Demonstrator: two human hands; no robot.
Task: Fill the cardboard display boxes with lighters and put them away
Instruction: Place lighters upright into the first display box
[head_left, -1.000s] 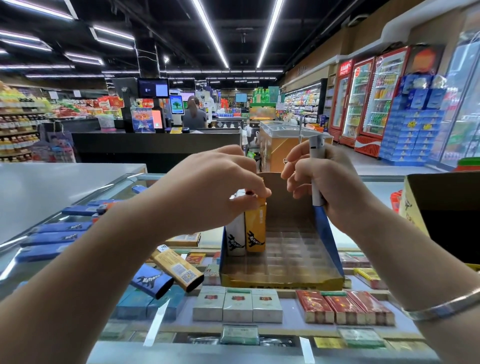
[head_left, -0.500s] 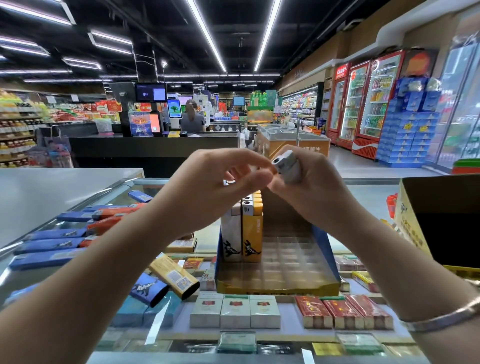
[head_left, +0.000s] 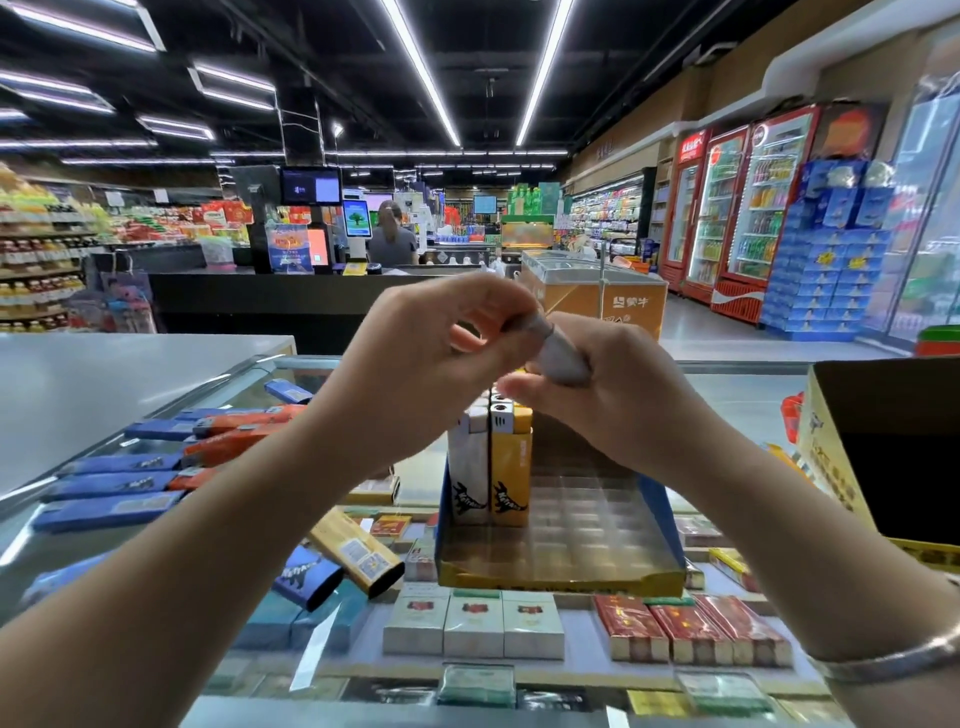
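Head view: right hand (head_left: 618, 400) gripping white lighter (head_left: 558, 358), left hand (head_left: 441, 358) pinching its top, above display box (head_left: 561, 577) on desk (head_left: 104, 384). Best lowered upright beside standing yellow lighter (head_left: 511, 462).

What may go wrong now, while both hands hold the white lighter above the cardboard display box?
1. The white lighter is held high between the left hand and right hand; if it slips, it may knock over the white and yellow lighters standing in the blue-and-yellow cardboard display box.
2. The yellow lighter lying loose on the glass counter top sits close to the left forearm, which may push it away.
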